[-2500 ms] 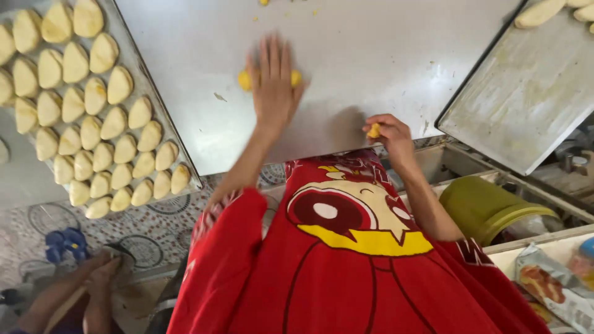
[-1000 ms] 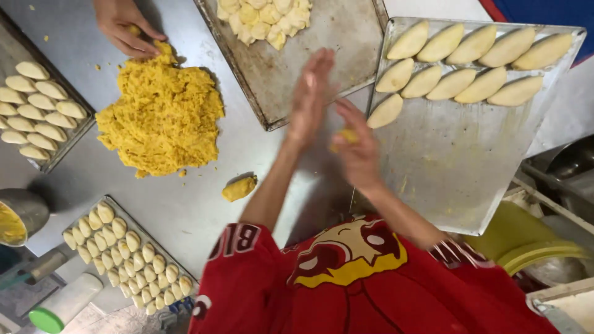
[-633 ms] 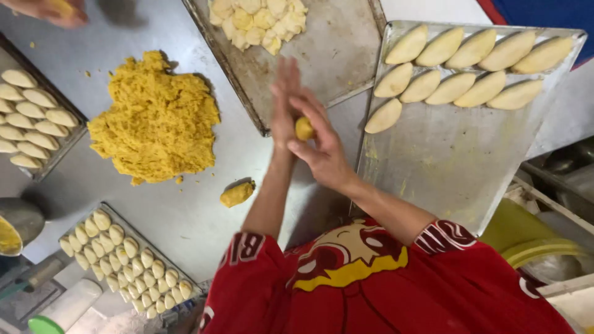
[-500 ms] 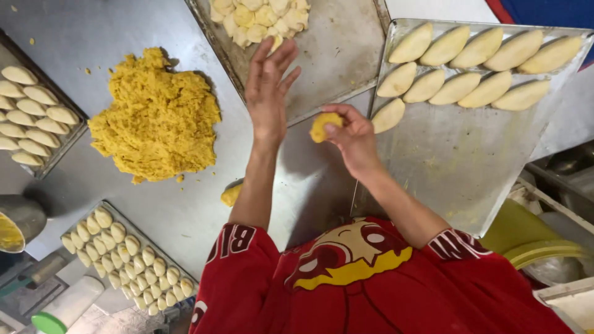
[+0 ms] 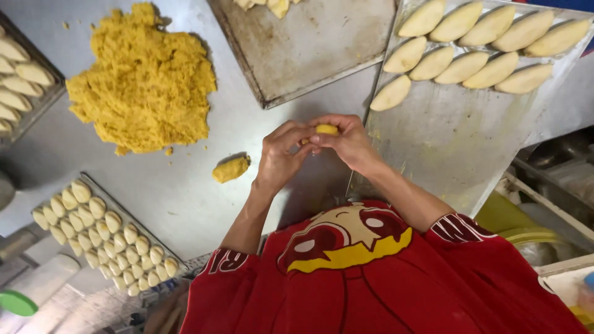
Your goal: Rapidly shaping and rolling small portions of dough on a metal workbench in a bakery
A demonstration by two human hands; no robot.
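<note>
A dull, scuffed metal table holds a rough, crumbly yellow heap at ten o'clock. At two o'clock a brushed, faintly shiny metal tray carries smooth, matt dough pieces. Red cloth shirt at six o'clock.

Dough piece: small yellow lump, being pinched between the fingertips of both hands, just above the steel table.
Position: sitting between the filling heap and the tray of shaped pastries.
</note>
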